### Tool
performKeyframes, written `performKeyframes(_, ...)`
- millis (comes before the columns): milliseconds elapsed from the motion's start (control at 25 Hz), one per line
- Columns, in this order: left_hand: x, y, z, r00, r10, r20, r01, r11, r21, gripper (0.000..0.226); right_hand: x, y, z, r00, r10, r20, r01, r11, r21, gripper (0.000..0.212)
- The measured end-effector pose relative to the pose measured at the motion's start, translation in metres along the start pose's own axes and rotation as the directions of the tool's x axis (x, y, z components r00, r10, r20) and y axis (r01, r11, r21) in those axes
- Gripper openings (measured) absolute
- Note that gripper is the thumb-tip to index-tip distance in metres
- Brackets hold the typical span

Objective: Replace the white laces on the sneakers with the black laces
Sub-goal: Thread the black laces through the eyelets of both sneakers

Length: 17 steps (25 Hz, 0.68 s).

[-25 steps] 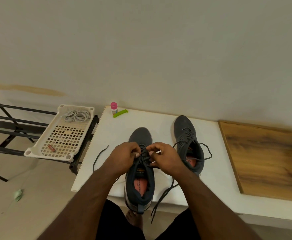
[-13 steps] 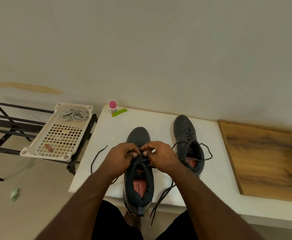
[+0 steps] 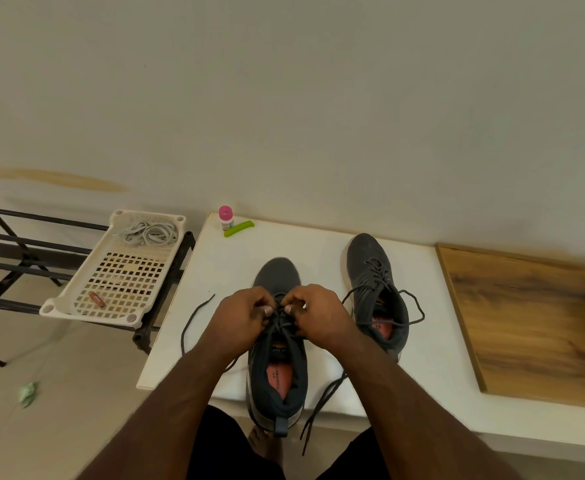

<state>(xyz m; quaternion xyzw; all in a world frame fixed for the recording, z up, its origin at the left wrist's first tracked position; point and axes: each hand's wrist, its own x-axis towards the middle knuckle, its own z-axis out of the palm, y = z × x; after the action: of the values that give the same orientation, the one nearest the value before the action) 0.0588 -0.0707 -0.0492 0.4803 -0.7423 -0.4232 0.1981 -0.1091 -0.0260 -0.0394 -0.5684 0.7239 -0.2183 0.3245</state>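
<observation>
1. Both hands low at centre: left hand [image 3: 240, 320] and right hand [image 3: 318, 317] curled, fingertips pinching strands of the black lace [image 3: 280, 325] over the near sneaker [image 3: 279, 344].
2. Judged step: threading or snugging the upper eyelets. Best done by drawing both ends evenly, keeping the lace flat, holding the tongue centred.
3. Loose ends trailing: one looping out at 9 o'clock across the tabletop [image 3: 235, 258], one dangling off the near edge at 5 o'clock. Worth gathering before pulling, lest either snag.
4. Second sneaker [image 3: 375, 292] at 2 o'clock, already black-laced, bow untied, just beside the right wrist.
5. White laces [image 3: 149, 233] parked in the basket [image 3: 76, 306] at 10 o'clock, well apart.
6. Heel overhanging the near tabletop edge; open room at 12 o'clock for sliding forward. Pink-capped bottle [image 3: 226, 218] and green clip [image 3: 239, 228] far back at 11 o'clock.
</observation>
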Motion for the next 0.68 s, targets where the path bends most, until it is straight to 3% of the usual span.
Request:
performKeyframes(80,0.001,-0.004,0.002,0.996,-0.082,-0.036,0.077,0.99,-0.121,0.019,-0.001,0.001,0.002,1.0,0.01,-0.016,-0.011,1.0,-0.01,0.014)
performKeyframes(200,0.0,-0.01,-0.001,0.998,-0.067,-0.019,0.063,0.982,-0.179,0.019,-0.001,0.0,0.001,1.0,0.008,-0.012,-0.008,1.0,0.004,0.015)
performKeyframes(400,0.0,-0.012,0.0,1.0,-0.021,-0.003,0.02,0.989,-0.147,0.017,0.003,-0.003,0.0,1.0,-0.018,0.01,0.019,0.982,-0.188,0.016)
performKeyframes(560,-0.001,-0.012,0.001,0.999,-0.046,-0.023,0.043,0.992,-0.119,0.016,0.004,0.005,0.001,0.998,0.052,-0.046,-0.054,0.998,-0.043,0.018)
performKeyframes(680,-0.002,-0.012,0.002,0.999,-0.042,-0.02,0.039,0.993,-0.11,0.016,0.012,0.004,0.0,1.0,0.001,0.017,0.001,0.991,-0.136,0.025)
